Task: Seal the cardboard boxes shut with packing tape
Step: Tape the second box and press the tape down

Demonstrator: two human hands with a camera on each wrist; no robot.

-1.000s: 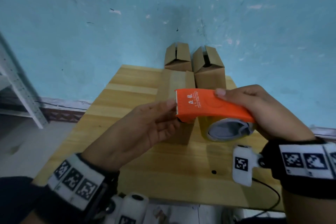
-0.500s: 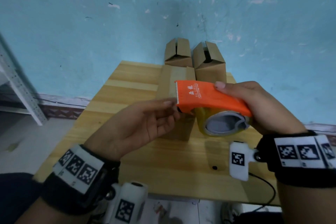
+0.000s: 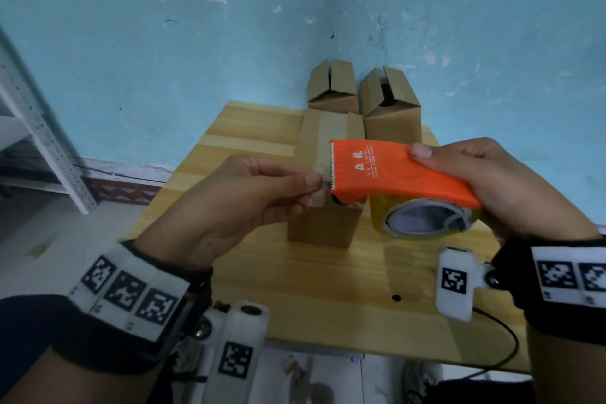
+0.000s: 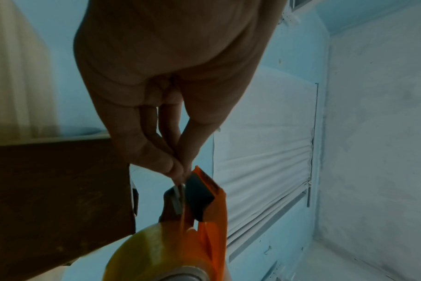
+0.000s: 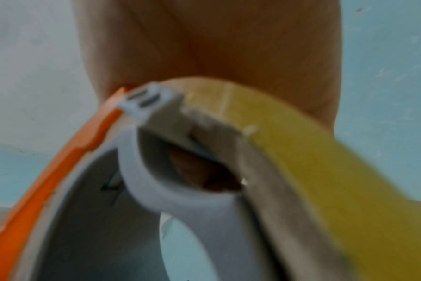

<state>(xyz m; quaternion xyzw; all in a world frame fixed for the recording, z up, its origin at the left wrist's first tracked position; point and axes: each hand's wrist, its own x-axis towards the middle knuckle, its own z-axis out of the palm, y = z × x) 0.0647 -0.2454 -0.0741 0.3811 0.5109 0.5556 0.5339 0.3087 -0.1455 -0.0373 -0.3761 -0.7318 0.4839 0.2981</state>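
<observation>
Now my right hand (image 3: 511,187) had its grip wrapped round the orange tape dispenser (image 3: 393,174), held above the table (image 3: 328,289); my left hand (image 3: 236,207) pinched the loose tape end (image 3: 319,195) at its serrated edge. Just below sat a taped box (image 3: 328,141), two open-flapped boxes (image 3: 390,102) beyond it against the far wall

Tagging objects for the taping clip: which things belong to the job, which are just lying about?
Job:
tape dispenser, held by right hand
tape end, pinched by left hand
taped box
two open boxes at the back

Lying about:
table
black cable
metal shelf
</observation>
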